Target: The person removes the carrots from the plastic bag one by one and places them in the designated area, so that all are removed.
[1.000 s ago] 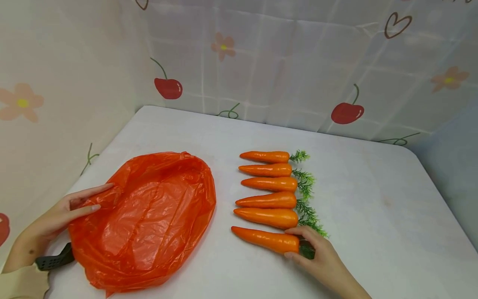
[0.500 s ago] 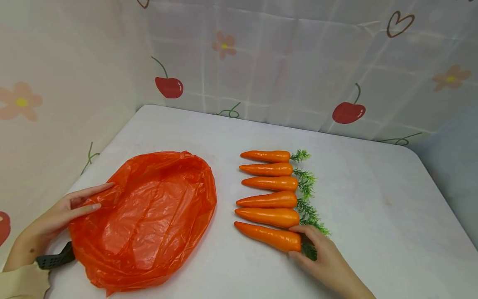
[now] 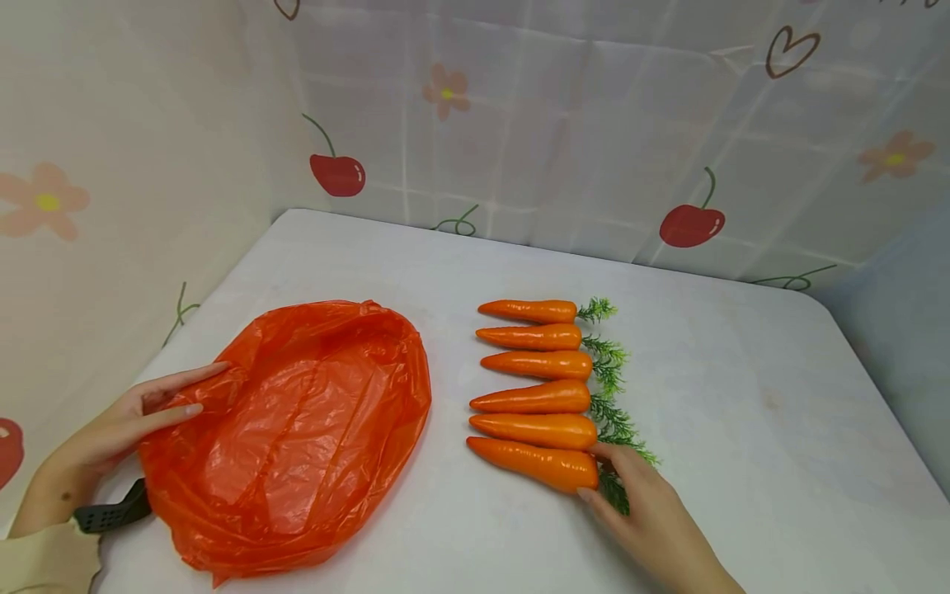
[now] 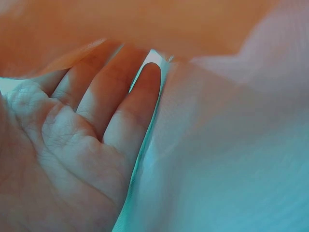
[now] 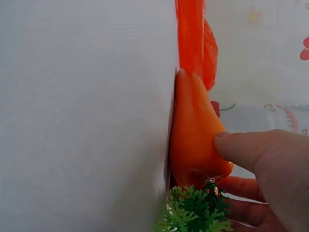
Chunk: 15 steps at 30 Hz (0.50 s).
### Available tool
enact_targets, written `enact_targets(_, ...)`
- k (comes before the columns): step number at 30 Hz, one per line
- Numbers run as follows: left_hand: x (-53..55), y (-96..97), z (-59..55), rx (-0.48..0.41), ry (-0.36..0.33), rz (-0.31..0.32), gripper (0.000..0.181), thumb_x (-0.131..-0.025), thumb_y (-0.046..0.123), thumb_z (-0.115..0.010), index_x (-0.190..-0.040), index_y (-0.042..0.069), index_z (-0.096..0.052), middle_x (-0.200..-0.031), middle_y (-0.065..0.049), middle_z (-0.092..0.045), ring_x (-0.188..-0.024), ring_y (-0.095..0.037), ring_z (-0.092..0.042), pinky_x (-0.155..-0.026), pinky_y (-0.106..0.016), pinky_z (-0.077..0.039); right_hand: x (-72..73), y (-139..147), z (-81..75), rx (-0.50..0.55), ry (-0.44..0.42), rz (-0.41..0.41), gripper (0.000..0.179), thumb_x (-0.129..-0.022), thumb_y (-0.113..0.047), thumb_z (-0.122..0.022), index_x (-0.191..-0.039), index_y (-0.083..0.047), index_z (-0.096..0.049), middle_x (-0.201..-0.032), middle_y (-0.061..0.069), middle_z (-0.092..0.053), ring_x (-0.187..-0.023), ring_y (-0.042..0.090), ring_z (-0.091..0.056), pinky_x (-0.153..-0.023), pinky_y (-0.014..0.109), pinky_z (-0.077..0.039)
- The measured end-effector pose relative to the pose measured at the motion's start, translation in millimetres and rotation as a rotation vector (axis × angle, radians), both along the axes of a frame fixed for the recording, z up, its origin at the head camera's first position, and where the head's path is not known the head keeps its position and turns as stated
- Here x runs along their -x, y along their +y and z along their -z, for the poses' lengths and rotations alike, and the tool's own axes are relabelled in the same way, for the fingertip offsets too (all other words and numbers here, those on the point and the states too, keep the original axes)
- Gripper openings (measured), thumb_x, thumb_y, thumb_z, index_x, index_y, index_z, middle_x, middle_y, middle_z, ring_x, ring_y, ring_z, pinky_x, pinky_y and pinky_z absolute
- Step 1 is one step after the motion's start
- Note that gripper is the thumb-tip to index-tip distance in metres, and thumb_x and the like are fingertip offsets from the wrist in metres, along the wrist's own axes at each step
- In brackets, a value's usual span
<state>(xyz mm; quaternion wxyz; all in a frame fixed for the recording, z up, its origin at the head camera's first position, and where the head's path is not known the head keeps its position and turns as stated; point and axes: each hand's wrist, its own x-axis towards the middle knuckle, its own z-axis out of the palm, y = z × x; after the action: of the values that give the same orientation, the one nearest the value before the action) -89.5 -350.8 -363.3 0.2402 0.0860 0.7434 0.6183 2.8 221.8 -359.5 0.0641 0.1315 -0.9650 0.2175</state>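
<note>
An orange plastic bag (image 3: 297, 437) lies spread on the left, its mouth facing up. My left hand (image 3: 134, 421) holds its left rim, thumb and index finger over the film. In the left wrist view the other fingers (image 4: 133, 116) reach under the film. Several carrots with green tops lie in a row, tips to the left. My right hand (image 3: 646, 511) grips the nearest carrot (image 3: 538, 464) at its leafy end. That carrot lies against the neighbouring carrot (image 3: 534, 430). In the right wrist view the thumb (image 5: 241, 145) touches its side, above the green leaves (image 5: 195, 210).
The white table (image 3: 742, 396) carries the bag and the carrots. Behind it hangs a printed curtain (image 3: 534, 124) with cherries and flowers. A pale wall (image 3: 148, 165) stands on the left. A dark strap (image 3: 111, 513) shows at my left wrist.
My right hand has moved the nearest carrot slightly away from me, closing the gap to its neighbour. The left hand and the bag have stayed in place.
</note>
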Motion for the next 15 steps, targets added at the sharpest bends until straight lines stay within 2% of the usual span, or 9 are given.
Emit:
enact_targets(5,-0.5,0.4,-0.5,0.008,0.012,0.001,0.048,-0.094,0.004,-0.038,-0.14,0.013,-0.027,-0.128,0.017,-0.046,-0.097,-0.019,-0.059,-0.071,-0.046,-0.049,-1.1,-1.2,-1.9,-0.031,0.078,-0.019,0.051,-0.07,-0.025,-0.075,-0.114,-0.012,-0.052,-0.105,-0.004,-0.053,-0.095,0.012,-0.054,-0.076,0.032,-0.049)
enact_targets(12,-2.9,3.3,-0.9,0.074,0.062,-0.042,0.049,-0.093,0.005,-0.041,-0.14,0.013,-0.028,-0.131,0.02,-0.04,-0.106,-0.001,-0.05,-0.074,-0.036,-0.051,-2.0,-1.1,-4.8,-0.088,0.103,-0.034,0.053,-0.067,-0.025,-0.076,-0.113,-0.013,-0.052,-0.105,-0.005,-0.051,-0.095,0.012,-0.052,-0.076,0.032,-0.049)
enact_targets(15,-3.0,3.9,-1.4,0.067,0.067,-0.042,0.05,-0.093,0.004,-0.04,-0.14,0.014,-0.026,-0.133,0.02,-0.038,-0.108,0.001,-0.048,-0.075,-0.036,-0.051,-2.5,-0.3,-5.9,-0.101,0.115,-0.052,0.054,-0.066,-0.025,-0.077,-0.113,-0.013,-0.052,-0.106,-0.004,-0.05,-0.095,0.013,-0.051,-0.076,0.032,-0.049)
